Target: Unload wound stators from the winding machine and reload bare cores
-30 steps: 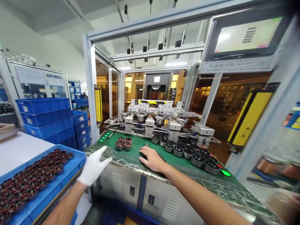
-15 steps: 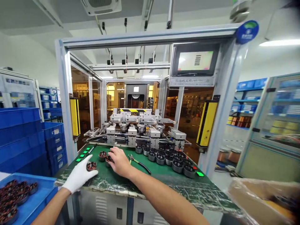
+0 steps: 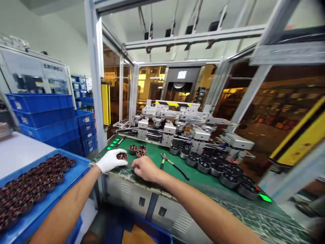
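My left hand (image 3: 110,160), in a white glove, is curled round a small copper-wound stator (image 3: 122,156) at the near left of the green machine table (image 3: 152,156). My bare right hand (image 3: 143,168) rests just to its right on the table's front edge, fingers bent down; whether it holds anything I cannot make out. Two more wound stators (image 3: 137,150) stand on the green mat just beyond both hands. A pair of black-handled pliers (image 3: 174,165) lies right of my right hand.
A blue tray (image 3: 72,179) full of wound stators sits at the near left. Several dark ring parts (image 3: 218,168) line the table's right side before the winding machine's fixtures (image 3: 175,127). Stacked blue crates (image 3: 48,118) stand at the left. Green buttons (image 3: 113,143) and a lit green button (image 3: 265,198) flank the table.
My left hand stays closed on the stator it picked up. My right hand has drawn back from the stators towards the table's front edge. The head has turned left and closer.
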Demonstrator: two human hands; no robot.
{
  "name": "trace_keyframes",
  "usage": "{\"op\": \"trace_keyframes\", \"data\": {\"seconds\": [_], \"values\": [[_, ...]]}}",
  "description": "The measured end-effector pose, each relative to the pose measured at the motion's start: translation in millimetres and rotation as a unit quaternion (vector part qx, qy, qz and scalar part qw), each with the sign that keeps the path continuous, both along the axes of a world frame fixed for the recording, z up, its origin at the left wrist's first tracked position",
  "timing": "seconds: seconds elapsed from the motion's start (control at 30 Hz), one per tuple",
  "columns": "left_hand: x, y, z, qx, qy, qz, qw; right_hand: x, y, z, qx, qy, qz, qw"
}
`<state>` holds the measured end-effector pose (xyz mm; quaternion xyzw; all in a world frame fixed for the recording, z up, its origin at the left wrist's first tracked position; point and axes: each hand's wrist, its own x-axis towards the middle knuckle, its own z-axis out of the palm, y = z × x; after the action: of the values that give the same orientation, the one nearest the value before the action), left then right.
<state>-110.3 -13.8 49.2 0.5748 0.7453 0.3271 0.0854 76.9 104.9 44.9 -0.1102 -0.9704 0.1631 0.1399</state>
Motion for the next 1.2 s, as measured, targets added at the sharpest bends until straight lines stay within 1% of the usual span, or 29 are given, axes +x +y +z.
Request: {"op": "trace_keyframes", "data": {"seconds": [0.1, 0.17, 0.23, 0.3, 0.37, 0.43, 0.47, 0.53, 0.6, 0.63, 0.7, 0.83, 0.9, 0.93, 1.0, 1.1, 1.2], "values": [[0.9, -1.2, -0.5, -0.014, 0.002, -0.011, 1.000, 20.9, 9.4, 4.5, 0.001, 0.008, 0.032, 0.999], [-0.4, -2.8, 3.3, -0.023, 0.014, -0.016, 1.000, 29.1, 17.7, 10.2, 0.000, 0.021, 0.041, 0.999], [-4.0, -3.4, 13.6, -0.041, 0.032, -0.028, 0.998, 31.0, 28.6, 15.9, 0.004, 0.056, 0.021, 0.998], [-8.2, 0.5, 29.6, -0.062, 0.055, -0.047, 0.995, 27.7, 39.7, 18.0, 0.019, 0.103, -0.024, 0.994], [-9.0, 12.0, 46.5, -0.080, 0.086, -0.058, 0.991, 21.9, 47.3, 13.9, 0.039, 0.132, -0.057, 0.989], [-4.4, 30.8, 58.1, -0.101, 0.123, -0.057, 0.986, 16.9, 48.9, 4.1, 0.057, 0.128, -0.058, 0.988], [-0.4, 41.7, 60.9, -0.118, 0.142, -0.055, 0.981, 15.5, 47.9, -1.5, 0.065, 0.120, -0.053, 0.989], [8.5, 63.1, 61.1, -0.157, 0.172, -0.054, 0.971, 15.7, 44.4, -11.1, 0.082, 0.104, -0.047, 0.990], [15.7, 79.0, 57.5, -0.189, 0.193, -0.055, 0.961, 18.9, 42.7, -16.1, 0.098, 0.091, -0.048, 0.990], [18.1, 83.7, 55.6, -0.201, 0.201, -0.055, 0.957, 21.0, 43.4, -16.7, 0.104, 0.086, -0.054, 0.989], [20.6, 86.1, 52.7, -0.215, 0.217, -0.055, 0.951, 24.8, 47.7, -15.3, 0.113, 0.077, -0.075, 0.988], [22.0, 70.9, 50.4, -0.219, 0.234, -0.068, 0.945, 28.6, 58.0, -9.7, 0.113, 0.077, -0.142, 0.980], [23.0, 60.4, 48.8, -0.212, 0.231, -0.076, 0.947, 28.0, 56.6, -8.2, 0.106, 0.096, -0.158, 0.977], [23.7, 55.6, 47.5, -0.207, 0.227, -0.077, 0.949, 26.8, 53.6, -7.9, 0.100, 0.106, -0.153, 0.977], [24.8, 47.7, 44.5, -0.193, 0.218, -0.079, 0.954, 22.0, 44.2, -8.6, 0.080, 0.109, -0.123, 0.983], [25.4, 41.0, 40.3, -0.170, 0.206, -0.078, 0.961, 11.9, 30.2, -10.6, 0.036, 0.068, -0.080, 0.994], [24.8, 39.4, 38.3, -0.159, 0.196, -0.077, 0.965, 8.7, 25.6, -10.4, 0.016, 0.035, -0.061, 0.997]]}}
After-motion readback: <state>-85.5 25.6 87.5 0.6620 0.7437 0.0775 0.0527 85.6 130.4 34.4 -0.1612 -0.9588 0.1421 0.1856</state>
